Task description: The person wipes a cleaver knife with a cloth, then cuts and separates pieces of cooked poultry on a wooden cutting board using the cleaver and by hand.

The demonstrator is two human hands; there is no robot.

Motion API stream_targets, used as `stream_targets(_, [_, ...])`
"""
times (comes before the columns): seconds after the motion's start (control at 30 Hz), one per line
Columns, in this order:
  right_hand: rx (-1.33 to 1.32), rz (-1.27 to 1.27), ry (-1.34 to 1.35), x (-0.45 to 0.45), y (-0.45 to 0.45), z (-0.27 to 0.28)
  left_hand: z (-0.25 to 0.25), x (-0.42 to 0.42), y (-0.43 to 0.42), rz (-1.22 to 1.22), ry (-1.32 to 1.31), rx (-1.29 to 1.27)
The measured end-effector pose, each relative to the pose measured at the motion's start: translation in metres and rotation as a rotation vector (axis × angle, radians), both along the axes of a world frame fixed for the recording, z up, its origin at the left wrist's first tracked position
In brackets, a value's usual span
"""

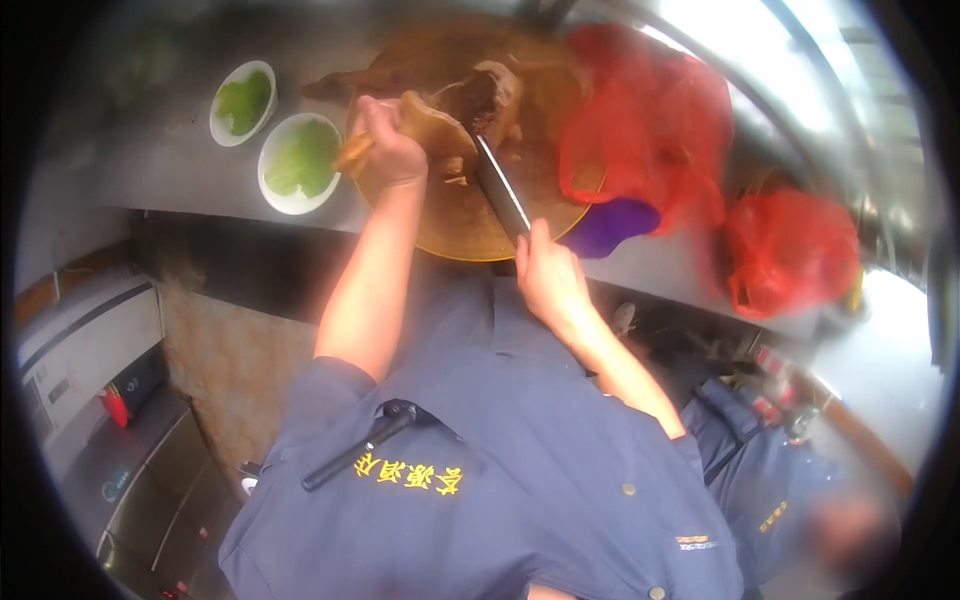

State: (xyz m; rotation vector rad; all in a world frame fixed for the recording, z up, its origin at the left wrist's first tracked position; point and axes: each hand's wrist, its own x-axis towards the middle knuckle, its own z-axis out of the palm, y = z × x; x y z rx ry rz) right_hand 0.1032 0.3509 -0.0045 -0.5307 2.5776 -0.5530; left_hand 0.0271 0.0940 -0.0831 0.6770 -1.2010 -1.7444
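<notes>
Upper centre: left hand (390, 145) clenched on meat (438, 121), right hand (550, 268) wrapped round a knife (502, 187); some bits (455, 172) cut, most seemingly uncut.

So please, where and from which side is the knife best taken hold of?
Probably the near end of the knife, from the near right, where the right hand covers the handle. The knife slants forward and left, its tip at the meat, so this should keep the hand behind the blade.
</notes>
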Motion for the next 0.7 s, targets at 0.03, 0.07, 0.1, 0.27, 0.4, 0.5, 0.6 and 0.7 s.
stream_targets(0.03, [0.007, -0.016, -0.029, -0.004, -0.009, 0.013, 0.003, 0.003, -0.007, -0.016, -0.029, 0.007])
stream_targets(0.07, [0.019, -0.003, -0.045, -0.015, -0.021, 0.025, 0.019, 0.005, -0.015, 0.01, -0.106, -0.04])
stream_targets(0.1, [0.015, 0.019, -0.026, -0.034, -0.028, 0.029, 0.031, -0.006, -0.023, 0.047, -0.148, -0.102])
stream_targets(0.27, [-0.09, 0.016, 0.161, -0.027, -0.015, 0.066, 0.007, 0.0, -0.036, -0.012, -0.107, -0.053])
stream_targets(0.4, [-0.091, 0.019, 0.163, -0.038, -0.038, 0.06, 0.013, -0.012, -0.04, 0.003, -0.072, 0.045])
stream_targets(0.5, [-0.034, 0.005, 0.059, -0.037, -0.039, 0.021, 0.019, -0.021, -0.034, 0.023, -0.049, 0.093])
stream_targets(0.6, [-0.056, -0.008, 0.106, -0.029, -0.025, 0.021, 0.017, -0.018, -0.026, 0.06, -0.043, 0.097])
stream_targets(0.7, [-0.212, 0.0, 0.362, -0.041, -0.031, 0.062, 0.024, -0.015, -0.024, 0.021, -0.259, -0.11])
